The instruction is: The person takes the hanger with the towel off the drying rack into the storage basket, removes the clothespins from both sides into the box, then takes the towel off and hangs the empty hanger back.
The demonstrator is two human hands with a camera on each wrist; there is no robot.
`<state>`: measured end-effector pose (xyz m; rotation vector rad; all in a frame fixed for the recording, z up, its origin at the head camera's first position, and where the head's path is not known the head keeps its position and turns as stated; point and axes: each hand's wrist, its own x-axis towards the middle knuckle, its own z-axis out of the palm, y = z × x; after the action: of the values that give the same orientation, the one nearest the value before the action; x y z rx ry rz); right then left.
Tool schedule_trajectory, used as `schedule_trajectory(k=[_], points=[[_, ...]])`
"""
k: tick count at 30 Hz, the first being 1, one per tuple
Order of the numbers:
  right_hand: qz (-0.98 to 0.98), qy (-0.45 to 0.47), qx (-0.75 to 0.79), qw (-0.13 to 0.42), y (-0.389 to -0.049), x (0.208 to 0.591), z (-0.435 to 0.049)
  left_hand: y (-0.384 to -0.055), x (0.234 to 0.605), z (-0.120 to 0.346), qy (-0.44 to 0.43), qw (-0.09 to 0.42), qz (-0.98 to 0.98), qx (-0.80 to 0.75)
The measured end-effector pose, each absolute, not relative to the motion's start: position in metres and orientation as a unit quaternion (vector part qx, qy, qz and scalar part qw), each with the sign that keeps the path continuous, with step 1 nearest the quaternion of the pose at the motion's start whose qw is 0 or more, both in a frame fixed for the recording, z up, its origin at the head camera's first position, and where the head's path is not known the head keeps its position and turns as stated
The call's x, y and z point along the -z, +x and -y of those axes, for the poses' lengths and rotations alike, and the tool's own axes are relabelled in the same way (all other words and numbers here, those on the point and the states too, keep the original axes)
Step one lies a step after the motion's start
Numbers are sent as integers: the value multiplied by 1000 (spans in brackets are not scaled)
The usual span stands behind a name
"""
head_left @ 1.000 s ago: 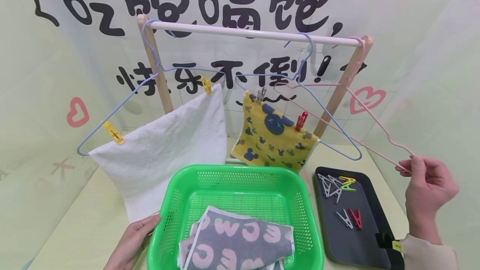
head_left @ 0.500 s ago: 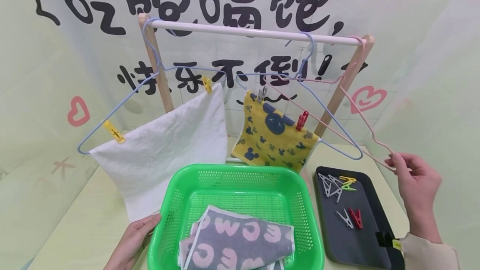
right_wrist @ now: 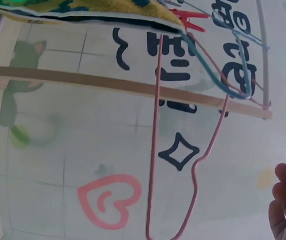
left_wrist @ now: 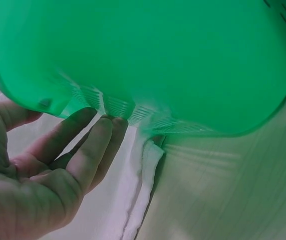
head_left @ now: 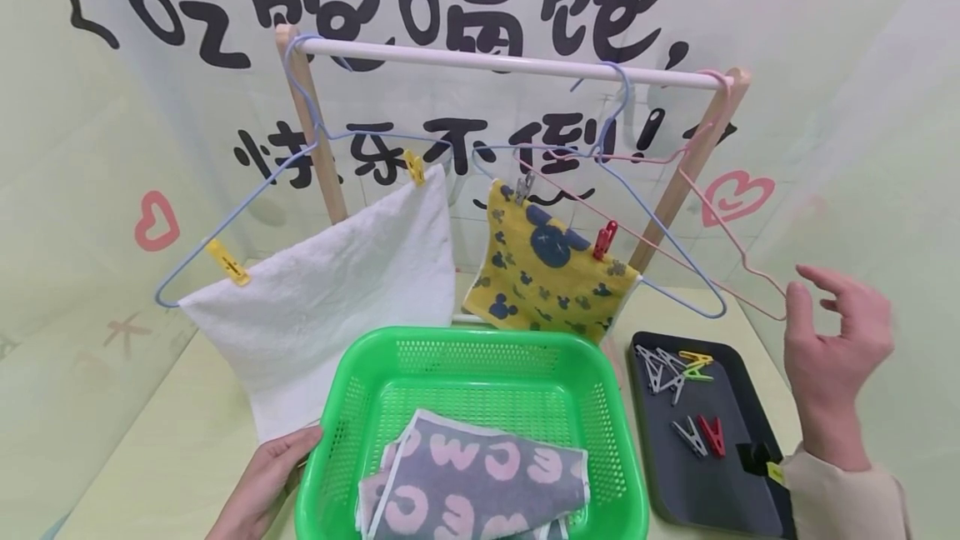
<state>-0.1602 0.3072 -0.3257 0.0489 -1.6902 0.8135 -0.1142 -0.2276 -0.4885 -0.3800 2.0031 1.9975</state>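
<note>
My right hand (head_left: 843, 348) is beside the lower end of a pink wire hanger (head_left: 731, 232), thumb and forefinger spread apart with nothing between them. In the right wrist view only its fingers (right_wrist: 285, 187) show, clear of the hanger. The pink hanger hooks over the white rail (head_left: 487, 63) at its right end. My left hand (head_left: 266, 482) touches the left side of a green plastic basket (head_left: 480, 338); the left wrist view shows extended fingers (left_wrist: 92, 145) against its perforated wall. Inside the basket lies a folded grey towel with pink letters (head_left: 487, 473).
A white towel (head_left: 337, 298) and a yellow patterned towel (head_left: 547, 273) hang from blue hangers (head_left: 247, 211) by clothespins (head_left: 225, 263). A black tray (head_left: 720, 490) with several clothespins stands right of the basket. Wooden posts (head_left: 660, 223) hold the rail.
My right hand has swung the pink hanger's end leftward and let go of it; the fingers have spread. My left hand stays at the basket.
</note>
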Motion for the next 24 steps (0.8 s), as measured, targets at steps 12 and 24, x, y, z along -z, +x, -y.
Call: schedule_trajectory(k=[12,24], points=[[818,109,-369,428,-177,312,-272,-114,490,229,-116,150,-693,-695],[840,62,-373,389,-186,309,-253,-113,490,229,-125,149,-696,-691]])
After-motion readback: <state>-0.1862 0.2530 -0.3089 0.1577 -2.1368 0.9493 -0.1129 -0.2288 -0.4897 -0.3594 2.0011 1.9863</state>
